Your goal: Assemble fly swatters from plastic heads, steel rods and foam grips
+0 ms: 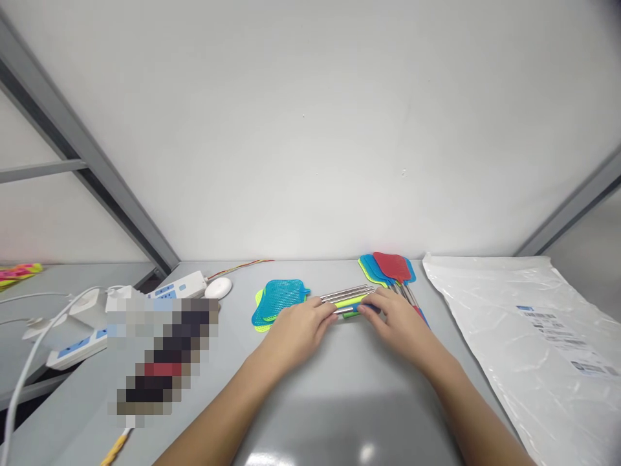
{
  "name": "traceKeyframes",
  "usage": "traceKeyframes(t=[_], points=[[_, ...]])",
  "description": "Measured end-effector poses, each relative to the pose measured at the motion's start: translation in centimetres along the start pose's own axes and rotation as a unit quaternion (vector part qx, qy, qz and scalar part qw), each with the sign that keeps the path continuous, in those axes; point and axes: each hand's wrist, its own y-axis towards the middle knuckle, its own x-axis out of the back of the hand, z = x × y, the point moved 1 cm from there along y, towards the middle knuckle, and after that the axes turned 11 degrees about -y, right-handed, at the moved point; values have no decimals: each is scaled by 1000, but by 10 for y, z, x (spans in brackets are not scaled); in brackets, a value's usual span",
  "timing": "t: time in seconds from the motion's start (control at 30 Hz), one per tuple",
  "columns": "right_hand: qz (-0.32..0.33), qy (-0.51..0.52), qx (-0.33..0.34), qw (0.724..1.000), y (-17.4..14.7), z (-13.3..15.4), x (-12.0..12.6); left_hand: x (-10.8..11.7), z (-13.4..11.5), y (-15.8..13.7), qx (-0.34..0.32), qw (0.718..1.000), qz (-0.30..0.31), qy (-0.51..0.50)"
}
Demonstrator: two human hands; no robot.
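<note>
Pinching a slim silver metal rod [345, 311] below frame centre with our left hand [305, 325], we're seemingly steadying it. Our right hand [394, 318] is gripping its blue handle [372, 308].

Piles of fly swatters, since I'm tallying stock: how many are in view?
2: left pile beside the left hand, right pile beyond the right hand. Swatters lower in each may be hidden.

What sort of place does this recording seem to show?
Likely an indoor workbench or workstation: a smooth grey tabletop, a large, labelled white plastic mailing bag on the right, and a white power strip with blue socket panels on the left.
</note>
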Motion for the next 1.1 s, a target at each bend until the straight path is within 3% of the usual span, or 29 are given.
traceKeyframes(t=[0.5, 0.73, 1.1], points=[[21, 14, 28, 999, -2, 13, -3, -14, -4, 1, -51, 996, -24, 62], [24, 9, 37, 999, -2, 16, -5, -24, -4, 0, -70, 997, -42, 12], [1, 1, -2, 1000, 3, -2, -3, 12, 8, 3, 3, 998, -42, 56]])
